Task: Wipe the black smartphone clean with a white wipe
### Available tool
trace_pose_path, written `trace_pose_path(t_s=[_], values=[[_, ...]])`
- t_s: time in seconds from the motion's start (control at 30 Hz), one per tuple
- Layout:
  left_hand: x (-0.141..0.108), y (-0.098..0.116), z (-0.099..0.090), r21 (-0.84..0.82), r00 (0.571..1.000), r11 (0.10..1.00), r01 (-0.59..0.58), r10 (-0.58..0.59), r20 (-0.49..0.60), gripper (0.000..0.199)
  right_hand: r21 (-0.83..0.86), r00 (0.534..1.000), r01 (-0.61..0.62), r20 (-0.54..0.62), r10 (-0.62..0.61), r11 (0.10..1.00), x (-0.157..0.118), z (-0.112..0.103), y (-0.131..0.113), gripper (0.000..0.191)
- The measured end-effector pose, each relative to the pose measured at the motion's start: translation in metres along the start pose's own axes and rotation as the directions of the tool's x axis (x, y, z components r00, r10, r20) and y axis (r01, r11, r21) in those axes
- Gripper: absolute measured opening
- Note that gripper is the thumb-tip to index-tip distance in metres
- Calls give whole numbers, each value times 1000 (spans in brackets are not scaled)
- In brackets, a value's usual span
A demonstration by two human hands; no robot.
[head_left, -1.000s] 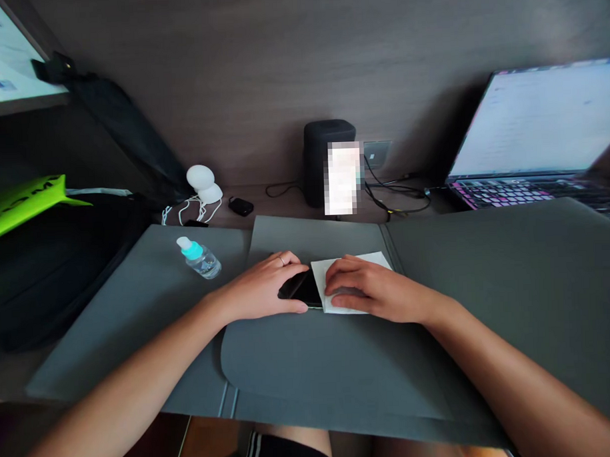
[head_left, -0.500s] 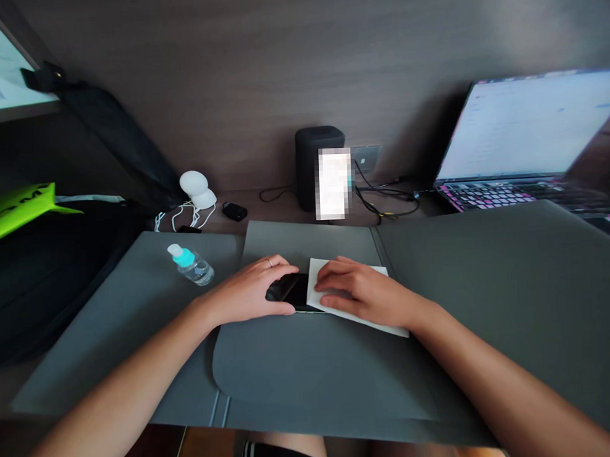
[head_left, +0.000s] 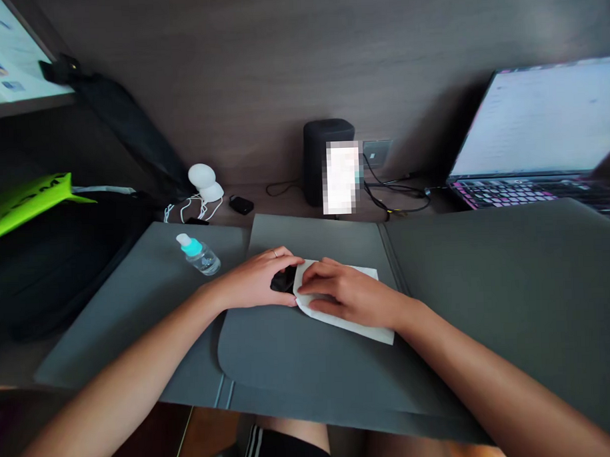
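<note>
My left hand [head_left: 259, 277] holds the left end of a black, glossy phone [head_left: 283, 280] between thumb and fingers, and a ring shows on one finger. The phone lies flat on the grey mat. Over most of the phone is a folded white cloth [head_left: 358, 328]. My right hand [head_left: 344, 290] rests on that cloth with bent fingers and presses it down. The cloth's left edge is close to my left fingertips. Up and to the left, a clear spray bottle [head_left: 200, 255] with a turquoise collar lies tilted on the mat.
The grey folding desk mat [head_left: 300, 362] covers the desk. A black speaker [head_left: 315, 165] stands at the back, beside a blurred-out patch and cables [head_left: 378, 192]. To the right is an open laptop [head_left: 536, 127]. A white round device [head_left: 203, 182] and a small black object [head_left: 241, 204] sit back left.
My right hand has slid the cloth left over the phone, so less of the black surface shows. My left hand keeps its hold. The whole view has shifted slightly.
</note>
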State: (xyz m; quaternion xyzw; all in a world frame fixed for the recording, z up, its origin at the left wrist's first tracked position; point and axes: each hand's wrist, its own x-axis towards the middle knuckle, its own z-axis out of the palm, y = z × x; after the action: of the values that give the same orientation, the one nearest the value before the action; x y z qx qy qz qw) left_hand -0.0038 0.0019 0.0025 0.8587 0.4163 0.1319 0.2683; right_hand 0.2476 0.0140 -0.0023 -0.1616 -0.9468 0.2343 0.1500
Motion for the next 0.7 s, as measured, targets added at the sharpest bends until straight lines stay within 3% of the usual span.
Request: trace_pose_path(t_s=[0.17,0.4,0.7], values=[[-1,1,0,1,999,1000,21,-21,25,67,14,997,-58,-46,59,998,-4,0,2,26],[0,-3,2,-10,999,999,41,-40,23,78,-45,1000,17,5,-17,999,5,5,-8,24],[0,-2,2,6,999,1000,19,-19,26,73,-92,999,37,16,-36,995,5,2,-9,32]])
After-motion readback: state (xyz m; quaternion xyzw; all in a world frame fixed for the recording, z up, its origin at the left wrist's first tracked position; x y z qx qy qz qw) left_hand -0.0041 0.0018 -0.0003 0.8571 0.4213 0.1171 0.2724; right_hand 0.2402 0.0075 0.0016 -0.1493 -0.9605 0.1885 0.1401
